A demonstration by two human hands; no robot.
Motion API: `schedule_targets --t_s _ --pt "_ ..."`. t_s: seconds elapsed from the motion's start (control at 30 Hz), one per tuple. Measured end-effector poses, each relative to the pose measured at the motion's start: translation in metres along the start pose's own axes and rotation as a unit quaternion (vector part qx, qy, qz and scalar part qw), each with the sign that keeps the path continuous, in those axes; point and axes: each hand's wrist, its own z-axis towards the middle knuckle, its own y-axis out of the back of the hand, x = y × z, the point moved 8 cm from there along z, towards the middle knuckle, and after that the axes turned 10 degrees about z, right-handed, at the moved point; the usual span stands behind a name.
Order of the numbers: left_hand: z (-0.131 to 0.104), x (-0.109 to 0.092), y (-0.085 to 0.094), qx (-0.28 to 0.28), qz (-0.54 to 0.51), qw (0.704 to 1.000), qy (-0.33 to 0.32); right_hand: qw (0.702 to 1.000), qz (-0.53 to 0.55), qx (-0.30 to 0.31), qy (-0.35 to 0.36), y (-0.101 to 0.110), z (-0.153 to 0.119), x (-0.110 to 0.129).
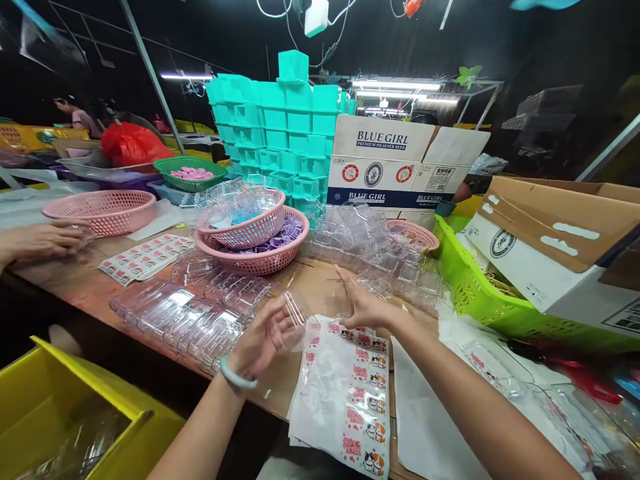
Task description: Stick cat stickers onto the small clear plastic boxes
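My left hand (267,337), with a pale green bangle at the wrist, is turned palm up, its fingers curled round a clear plastic case (294,310) blurred by motion. My right hand (363,303) is just across from it, thumb and fingers bent round faint clear plastic edges that blur against the cardboard. Below both hands lies a stack of sticker sheets (330,393) printed with cartoon cats and pink lettering; part of the top sheet is bare backing. Left of my left hand, rows of clear plastic cases (185,317) cover the table edge.
Pink baskets (250,263) hold purple pieces and clear plastic. More clear cases (360,233) pile up behind my right hand. A green crate (470,280) with a carton (545,247) stands right, a yellow bin (100,393) lower left. At far left is another person's hand (50,240).
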Motion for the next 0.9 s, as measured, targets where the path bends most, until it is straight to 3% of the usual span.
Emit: schedule_targets --t_s 0.17,0.23,0.3,0.37,0.43,0.53,0.63,0.9 --pt "-0.030 0.035 -0.027 0.058 -0.058 0.996 0.035 0.998 -0.052 0.031 -0.021 0.003 0.044 -0.003" --pt "-0.036 0.049 -0.033 0.059 -0.042 0.997 0.038 0.999 -0.034 0.006 -0.022 0.014 0.047 0.006" --pt "-0.040 0.059 -0.033 0.028 -0.007 0.999 0.034 0.994 0.005 -0.110 0.012 0.036 0.032 0.028" --pt "-0.042 0.067 -0.034 -0.005 0.028 0.999 0.027 0.958 0.075 -0.274 0.036 0.056 -0.007 0.049" --pt "-0.042 0.076 -0.039 -0.018 0.052 0.998 0.022 0.912 0.183 -0.368 0.012 0.051 -0.053 0.058" --pt "-0.042 0.088 -0.050 -0.013 0.068 0.997 0.020 0.887 0.326 -0.317 -0.076 0.001 -0.098 0.059" --pt "-0.040 0.096 -0.055 0.000 0.084 0.996 0.029 0.871 0.369 -0.281 -0.162 -0.035 -0.126 0.048" --pt "-0.032 0.096 -0.053 0.057 0.061 0.995 0.053 0.889 0.349 -0.187 -0.229 -0.033 -0.127 0.039"
